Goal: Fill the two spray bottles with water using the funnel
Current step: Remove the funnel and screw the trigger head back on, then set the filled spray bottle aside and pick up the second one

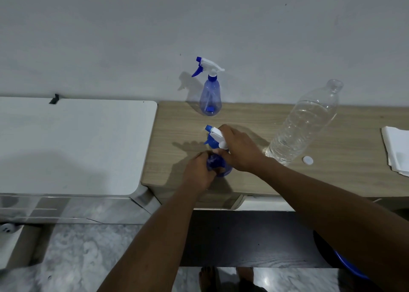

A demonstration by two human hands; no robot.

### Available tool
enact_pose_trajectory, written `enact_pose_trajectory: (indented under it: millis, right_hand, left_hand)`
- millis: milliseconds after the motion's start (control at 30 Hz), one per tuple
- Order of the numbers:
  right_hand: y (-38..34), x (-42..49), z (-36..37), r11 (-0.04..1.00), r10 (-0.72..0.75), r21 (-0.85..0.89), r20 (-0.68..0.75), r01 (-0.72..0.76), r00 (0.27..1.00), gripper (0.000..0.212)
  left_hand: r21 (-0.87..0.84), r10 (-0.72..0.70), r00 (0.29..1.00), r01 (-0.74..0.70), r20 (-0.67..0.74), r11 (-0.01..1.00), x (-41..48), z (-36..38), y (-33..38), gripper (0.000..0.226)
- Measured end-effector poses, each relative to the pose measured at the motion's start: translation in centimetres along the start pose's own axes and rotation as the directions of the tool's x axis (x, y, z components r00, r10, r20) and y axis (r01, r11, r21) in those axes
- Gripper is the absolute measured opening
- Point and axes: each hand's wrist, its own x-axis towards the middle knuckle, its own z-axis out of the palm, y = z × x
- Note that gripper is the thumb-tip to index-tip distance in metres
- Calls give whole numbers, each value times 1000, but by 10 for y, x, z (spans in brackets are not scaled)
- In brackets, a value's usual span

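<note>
White tabletop: smooth, with a rounded corner, abutting the wood-grain desk. The far spray bottle stands upright by the wall with its head on, well apart from the hands.

The near spray bottle stands on the desk, long axis vertical. Left hand wraps the translucent blue body low down. Right hand curls round the white trigger head above. Judged step: unscrewing the head.

Further right is the water bottle, clear ribbed plastic, uncapped and part-full. Its white cap lies just beside it. No funnel is visible.
</note>
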Motion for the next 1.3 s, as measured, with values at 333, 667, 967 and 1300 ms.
enact_pose_trajectory:
  millis: [333, 667, 967, 1300]
  right_hand:
    - [-1, -6, 5, 997, 52, -58, -54, -55, 997, 54]
    - [-2, -9, 8, 998, 40, -45, -80, -44, 996, 48]
    - [-5, -19, 12, 953, 213, 238, -85, -188, 973, 44]
    - [18, -78, -3, 560, 393, 750, 134, -352, 910, 26]
  left_hand:
    - [16, -29, 1000, 29, 10, 999, 0, 4, 2, 44]
    - [28, -10, 1000, 10, 1, 1000, 2, 9, -1, 44]
    - [-148, -51, 996, 61, 75, 987, -12, 4, 14, 40]
    - [-235, -61, 943, 143, 327, 961, -82, 34, 72, 54]
